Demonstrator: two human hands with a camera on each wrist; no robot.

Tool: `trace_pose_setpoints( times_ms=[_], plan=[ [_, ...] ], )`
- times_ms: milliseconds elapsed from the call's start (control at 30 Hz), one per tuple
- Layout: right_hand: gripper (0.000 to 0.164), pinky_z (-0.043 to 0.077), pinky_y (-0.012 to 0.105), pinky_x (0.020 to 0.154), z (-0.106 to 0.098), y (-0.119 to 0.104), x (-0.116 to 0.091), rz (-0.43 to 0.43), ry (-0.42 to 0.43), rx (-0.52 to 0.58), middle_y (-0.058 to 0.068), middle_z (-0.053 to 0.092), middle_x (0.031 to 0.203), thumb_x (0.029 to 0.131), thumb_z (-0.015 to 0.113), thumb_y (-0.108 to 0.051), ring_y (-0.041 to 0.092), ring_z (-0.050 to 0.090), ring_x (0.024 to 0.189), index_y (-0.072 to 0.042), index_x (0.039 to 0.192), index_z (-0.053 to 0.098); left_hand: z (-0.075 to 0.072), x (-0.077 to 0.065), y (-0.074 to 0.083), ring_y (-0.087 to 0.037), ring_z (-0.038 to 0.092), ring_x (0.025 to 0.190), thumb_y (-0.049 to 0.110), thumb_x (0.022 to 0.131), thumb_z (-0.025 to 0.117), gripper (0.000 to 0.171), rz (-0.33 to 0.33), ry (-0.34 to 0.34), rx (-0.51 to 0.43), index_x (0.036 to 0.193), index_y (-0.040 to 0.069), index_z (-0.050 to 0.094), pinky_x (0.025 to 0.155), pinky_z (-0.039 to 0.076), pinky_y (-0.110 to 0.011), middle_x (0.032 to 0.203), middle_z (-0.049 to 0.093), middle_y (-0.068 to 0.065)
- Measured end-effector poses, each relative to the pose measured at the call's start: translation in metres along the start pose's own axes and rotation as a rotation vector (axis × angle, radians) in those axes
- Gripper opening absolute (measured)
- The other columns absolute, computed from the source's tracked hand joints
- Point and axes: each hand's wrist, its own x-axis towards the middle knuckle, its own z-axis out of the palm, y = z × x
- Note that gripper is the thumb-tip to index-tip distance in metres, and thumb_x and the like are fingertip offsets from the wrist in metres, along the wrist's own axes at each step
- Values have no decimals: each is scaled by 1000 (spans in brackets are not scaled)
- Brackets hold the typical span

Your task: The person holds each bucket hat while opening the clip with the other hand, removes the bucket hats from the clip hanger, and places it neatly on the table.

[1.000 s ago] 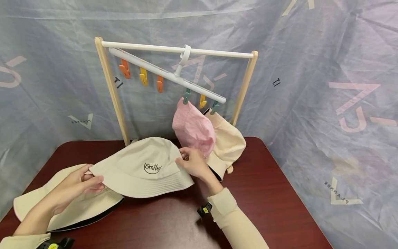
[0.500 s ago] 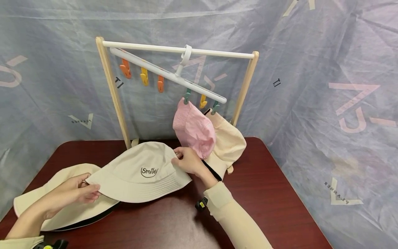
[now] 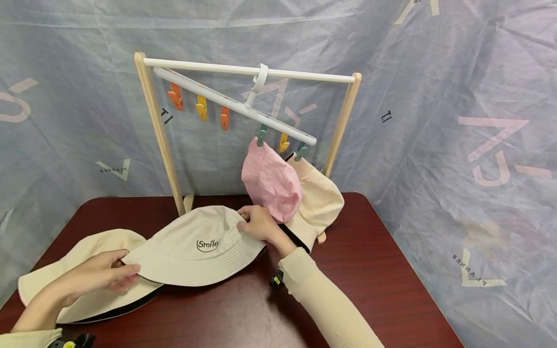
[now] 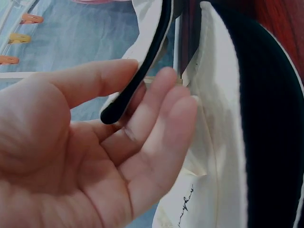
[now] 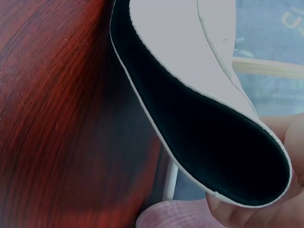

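An off-white bucket hat [image 3: 183, 256] with "Smile" stitched on its front is held up between both hands, its black lining showing under the brim. My left hand [image 3: 93, 275] pinches the brim's left edge between thumb and fingers, as the left wrist view [image 4: 123, 142] also shows from the palm side. At the other end, my right hand [image 3: 258, 223] grips the hat's right side. A cream bucket hat [image 3: 109, 239] lies on the table beneath the left hand, partly covered. In the right wrist view, the held hat's black underside [image 5: 204, 137] faces the camera.
Behind stands a wooden rack [image 3: 152, 121] with a white clip hanger [image 3: 235, 104] tilted down to the right. A pink hat [image 3: 271, 181] and a cream hat [image 3: 319, 193] hang from green clips, close to the right hand. Orange clips [image 3: 176, 96] and yellow clips [image 3: 201, 107] hold nothing.
The Smile hat has come down and slightly left toward me, with both hands still holding it. The right forearm has shifted left with it; the hanging hats stay put.
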Motion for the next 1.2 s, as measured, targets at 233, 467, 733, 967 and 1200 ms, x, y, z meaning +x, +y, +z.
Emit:
trace_pose_setpoints(
  times_ms=[233,467,733,967,1200],
  plan=[
    [29,54,21,78,5,1,1,-6,-5,-22,5,81,99,94,73,-8,13,73,90,-5,122,77,3,0,5,-12,64,82,28,111,59,30,-45,61,129,100,0,55,73,61,-30,90,65,-8],
    [32,56,24,79,12,10,1,-5,-11,-25,10,81,102,94,73,-5,19,75,94,-1,126,75,8,2,8,-10,56,75,28,111,58,30,-35,64,188,97,1,56,66,54,-27,85,58,-5],
    [30,56,25,80,21,19,2,-10,14,-40,8,81,100,94,73,-7,19,75,94,-4,124,77,11,4,7,-13,58,72,29,108,63,29,-55,102,252,93,4,58,63,53,-26,82,59,-5],
    [29,57,26,81,27,22,0,-1,22,-52,7,81,100,95,72,-7,20,75,94,-3,124,77,14,4,9,-11,48,61,32,106,66,37,-89,150,312,86,8,47,57,37,-24,70,53,0],
    [28,56,25,80,29,21,-1,29,-3,-69,8,81,100,97,72,-7,18,73,92,-3,125,76,16,6,6,-9,44,56,31,101,73,34,-53,205,425,87,11,49,54,34,-23,64,52,2]
  ],
)
